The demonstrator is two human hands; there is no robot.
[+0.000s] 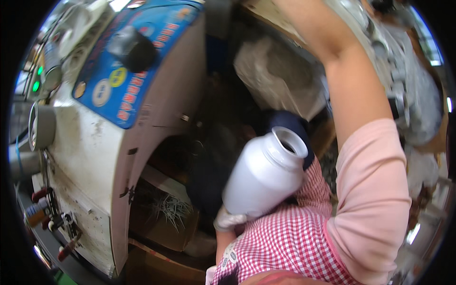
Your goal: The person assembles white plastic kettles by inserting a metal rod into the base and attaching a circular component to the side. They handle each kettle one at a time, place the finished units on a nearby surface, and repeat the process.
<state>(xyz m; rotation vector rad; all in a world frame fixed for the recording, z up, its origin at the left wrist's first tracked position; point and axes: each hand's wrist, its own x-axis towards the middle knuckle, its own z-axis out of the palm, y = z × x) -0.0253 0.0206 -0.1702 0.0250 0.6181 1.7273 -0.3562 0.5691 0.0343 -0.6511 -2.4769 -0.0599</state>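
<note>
A large white bottle [266,171] with a wide, uncapped mouth lies tilted against my checked apron, its neck pointing up and to the right. My left hand [229,220], in a pale glove or finger covering, is closed around the lower end of the bottle; part of the fingers is hidden behind it. My right arm, in a pink sleeve, stretches far forward past the top edge. The right hand itself is outside the picture.
To the left stands a white machine table with a blue printed mat [107,90] and a dark block [132,48] on it. Screwdrivers [71,247] hang at its left edge. Below sits a cardboard box [164,228] of thin grey strips. Clear plastic bags [278,71] lie ahead and right.
</note>
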